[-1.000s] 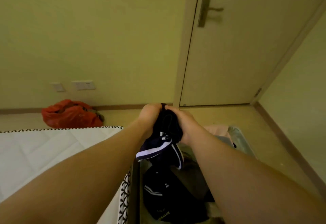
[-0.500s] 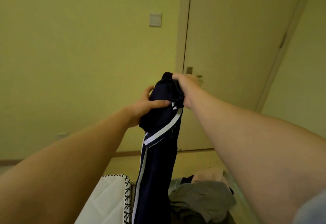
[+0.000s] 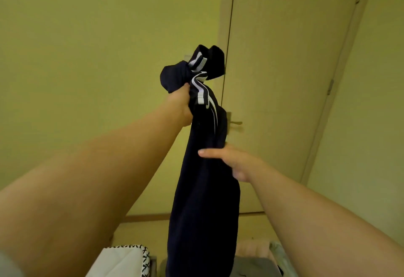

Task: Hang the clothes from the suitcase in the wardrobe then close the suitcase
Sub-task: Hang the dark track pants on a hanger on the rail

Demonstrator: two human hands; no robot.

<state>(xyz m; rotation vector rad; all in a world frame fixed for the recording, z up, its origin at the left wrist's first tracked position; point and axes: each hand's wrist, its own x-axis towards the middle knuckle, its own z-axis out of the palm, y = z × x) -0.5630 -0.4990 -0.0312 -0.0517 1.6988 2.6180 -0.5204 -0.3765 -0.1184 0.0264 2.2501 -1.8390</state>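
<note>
A dark navy garment (image 3: 203, 189) with white stripes hangs long in front of me, bunched at its top. My left hand (image 3: 180, 107) grips the bunched top, raised high. Lower down, my right hand (image 3: 231, 161) holds the garment's middle, thumb across the front, fingers hidden behind the cloth. The open suitcase (image 3: 282, 259) shows at the bottom edge, with grey and pink clothes (image 3: 253, 255) inside. No wardrobe is in view.
A closed pale door (image 3: 284, 80) with a lever handle (image 3: 235, 121) stands straight ahead, partly behind the garment. A white quilted mattress corner (image 3: 122, 261) with black cross-stitch trim lies at the bottom left. Yellow walls surround the door.
The garment has been lifted out of the suitcase and higher. My left hand rose to its top, while my right hand left the top and slid down to its middle.
</note>
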